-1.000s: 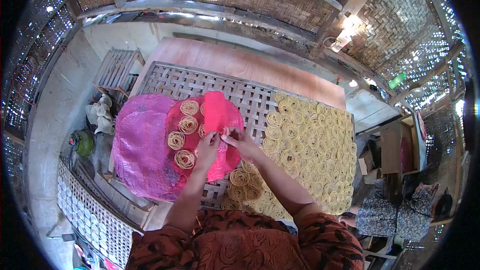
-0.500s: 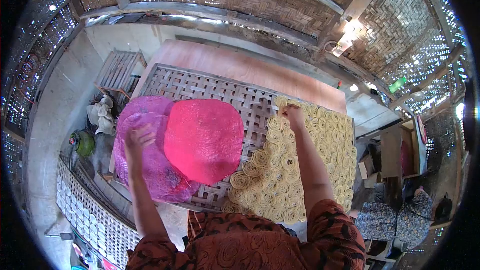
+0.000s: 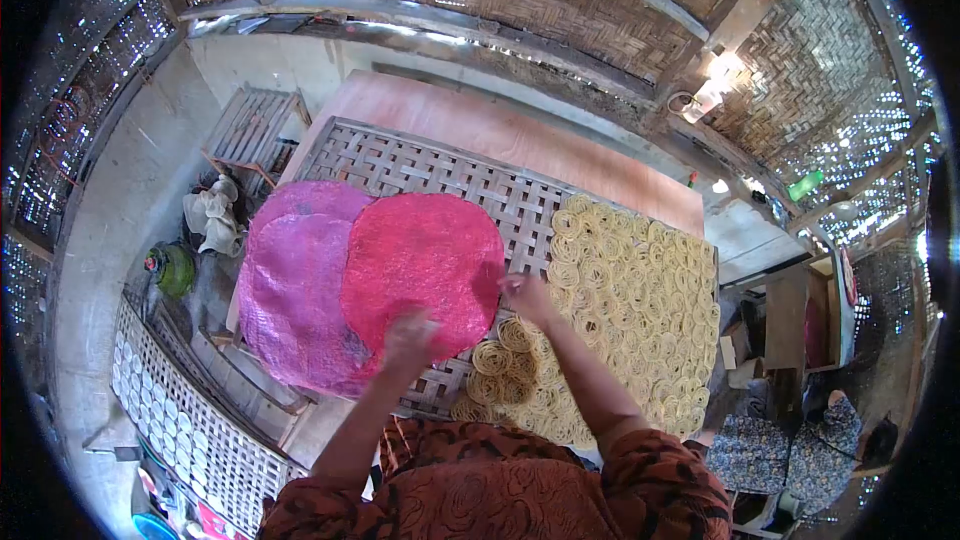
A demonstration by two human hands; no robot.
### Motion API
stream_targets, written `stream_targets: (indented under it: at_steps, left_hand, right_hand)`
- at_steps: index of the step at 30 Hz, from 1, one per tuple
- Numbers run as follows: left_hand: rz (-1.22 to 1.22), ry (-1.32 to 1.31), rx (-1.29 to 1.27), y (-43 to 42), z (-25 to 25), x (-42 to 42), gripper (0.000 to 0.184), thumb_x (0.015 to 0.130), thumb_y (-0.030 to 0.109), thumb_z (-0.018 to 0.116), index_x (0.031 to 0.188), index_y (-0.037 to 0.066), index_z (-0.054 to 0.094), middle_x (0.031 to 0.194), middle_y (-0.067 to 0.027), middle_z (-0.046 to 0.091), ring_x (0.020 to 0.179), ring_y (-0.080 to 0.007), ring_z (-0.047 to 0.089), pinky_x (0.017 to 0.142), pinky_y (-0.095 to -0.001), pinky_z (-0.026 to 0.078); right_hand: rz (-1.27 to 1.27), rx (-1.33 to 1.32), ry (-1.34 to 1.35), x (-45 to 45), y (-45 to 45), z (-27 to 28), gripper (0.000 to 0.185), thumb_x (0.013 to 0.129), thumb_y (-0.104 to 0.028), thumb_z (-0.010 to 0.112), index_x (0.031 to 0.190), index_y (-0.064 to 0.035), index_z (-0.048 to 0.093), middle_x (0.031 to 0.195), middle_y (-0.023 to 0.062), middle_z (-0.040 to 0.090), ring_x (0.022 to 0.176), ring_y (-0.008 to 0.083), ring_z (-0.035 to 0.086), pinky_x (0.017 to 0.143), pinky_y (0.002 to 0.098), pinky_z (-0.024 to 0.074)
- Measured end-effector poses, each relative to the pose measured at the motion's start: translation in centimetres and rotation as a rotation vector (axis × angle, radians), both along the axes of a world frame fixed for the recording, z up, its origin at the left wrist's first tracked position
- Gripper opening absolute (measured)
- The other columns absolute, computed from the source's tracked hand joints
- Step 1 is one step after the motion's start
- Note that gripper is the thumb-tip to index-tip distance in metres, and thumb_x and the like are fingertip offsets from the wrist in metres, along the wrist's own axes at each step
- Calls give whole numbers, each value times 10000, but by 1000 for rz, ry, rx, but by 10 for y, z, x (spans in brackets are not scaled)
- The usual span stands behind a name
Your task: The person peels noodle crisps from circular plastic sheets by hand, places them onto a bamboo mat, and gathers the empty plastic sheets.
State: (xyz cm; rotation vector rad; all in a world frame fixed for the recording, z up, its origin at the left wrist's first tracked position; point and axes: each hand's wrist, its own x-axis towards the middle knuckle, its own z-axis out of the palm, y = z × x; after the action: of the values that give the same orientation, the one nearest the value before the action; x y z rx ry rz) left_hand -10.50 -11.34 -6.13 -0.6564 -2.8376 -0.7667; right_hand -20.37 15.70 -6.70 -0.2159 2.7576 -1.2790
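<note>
Slightly blurred, my left hand (image 3: 410,338) is over the lower part of a bright pink, round, flat sheet (image 3: 425,260). My right hand (image 3: 525,295) is near that sheet's right edge, above the woven bamboo tray (image 3: 400,162); its fingertips are too small and smeared to show a grip. Under the pink sheet's left side lies a purple sheet (image 3: 295,280). Many pale yellow noodle-like coils (image 3: 635,310) cover the tray's right part in close rows. Several coils lie heaped (image 3: 495,360) near my right forearm.
The tray rests on a wooden board (image 3: 480,125). Below left, another woven rack (image 3: 190,430) carries white discs. A green gas cylinder (image 3: 172,270) and a slatted wooden stand (image 3: 255,130) are at the left. On the right sits a person in patterned clothing (image 3: 780,450).
My right hand has moved left and down from the coils' far row to the pink sheet's edge. My left hand has moved right, from the purple sheet to over the pink one.
</note>
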Motion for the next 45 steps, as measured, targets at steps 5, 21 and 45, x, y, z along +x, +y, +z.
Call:
stream_targets:
  at_steps: [5,21,45]
  left_hand:
    - [-106,-81,-152,39,-21,-1,393,795,341,641,1119,128,576,1384,-86,352,1326,-262,281,1068,-532,242]
    - [442,-522,975,-31,-12,-61,214,900,195,542,989,10,600,842,-9,559,782,-84,472,696,-256,409]
    - [1041,-226,1318,-356,-73,55,126,907,151,536,913,25,542,751,-49,559,655,-167,557,583,-318,491]
  right_hand:
    - [-65,-103,-4,60,-17,18,199,828,-131,642,1005,-41,658,836,114,678,694,170,624,662,306,500]
    - [386,553,180,122,-91,24,469,891,-299,484,1311,-91,452,1349,150,442,1247,281,422,1033,463,324]
    - [-156,734,307,27,-109,-7,274,732,-250,639,999,-185,636,993,81,596,962,316,545,801,494,438]
